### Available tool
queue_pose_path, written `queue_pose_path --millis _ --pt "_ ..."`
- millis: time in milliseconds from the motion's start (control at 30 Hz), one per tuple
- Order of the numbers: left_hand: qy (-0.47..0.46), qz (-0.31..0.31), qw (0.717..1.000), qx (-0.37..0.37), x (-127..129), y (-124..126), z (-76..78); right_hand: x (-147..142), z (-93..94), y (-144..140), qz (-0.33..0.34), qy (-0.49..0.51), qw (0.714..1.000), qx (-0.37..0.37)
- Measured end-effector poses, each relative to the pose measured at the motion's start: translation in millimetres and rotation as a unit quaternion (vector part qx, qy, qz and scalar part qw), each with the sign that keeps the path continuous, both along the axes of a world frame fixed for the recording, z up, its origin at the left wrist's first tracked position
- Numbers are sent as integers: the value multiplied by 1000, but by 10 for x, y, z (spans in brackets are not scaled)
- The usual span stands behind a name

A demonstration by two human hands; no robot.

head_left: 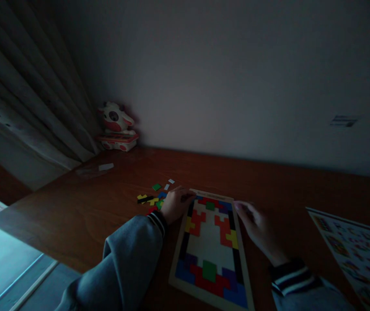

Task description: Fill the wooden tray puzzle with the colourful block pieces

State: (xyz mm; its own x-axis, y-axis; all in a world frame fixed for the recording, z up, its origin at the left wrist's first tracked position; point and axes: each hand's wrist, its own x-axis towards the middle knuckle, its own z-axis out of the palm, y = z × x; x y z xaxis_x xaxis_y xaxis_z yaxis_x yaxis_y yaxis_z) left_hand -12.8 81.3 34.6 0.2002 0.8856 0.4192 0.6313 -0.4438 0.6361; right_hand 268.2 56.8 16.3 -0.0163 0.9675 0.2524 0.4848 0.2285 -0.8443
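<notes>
A wooden puzzle board [176, 273] lies lengthwise on the table, its pale bare middle ringed by coloured block pieces. Red, blue, purple, yellow, black and green pieces sit along its edges, including a green square [209, 271] near the front. My left hand [176, 203] has its fingers curled at the board's far left corner, partly covering that edge. At the far right corner, my right hand [256, 226] grips the frame with bent fingers. Loose puzzle pieces [153, 201] lie left of the board, some hidden behind my left hand.
The brown table [113, 203] meets a plain wall at the back. A cow-shaped toy [116, 126] stands in the far left corner beside a curtain [26, 86]. To the right lies a printed sheet [356, 250]. A white scrap [106, 166] rests at left.
</notes>
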Motion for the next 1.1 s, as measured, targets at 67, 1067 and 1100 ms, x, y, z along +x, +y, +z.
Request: queue_pose_path --millis 67,1067,1100 --pt "27 5 1000 0 9 -15 8 -1 4 -3 0 -1 1000 -6" --pt "294 -220 925 102 -198 -98 182 -38 68 -37 19 -15 1000 -16" --pt "294 -220 925 100 -186 -107 182 -38 65 -36 18 -14 1000 -15"
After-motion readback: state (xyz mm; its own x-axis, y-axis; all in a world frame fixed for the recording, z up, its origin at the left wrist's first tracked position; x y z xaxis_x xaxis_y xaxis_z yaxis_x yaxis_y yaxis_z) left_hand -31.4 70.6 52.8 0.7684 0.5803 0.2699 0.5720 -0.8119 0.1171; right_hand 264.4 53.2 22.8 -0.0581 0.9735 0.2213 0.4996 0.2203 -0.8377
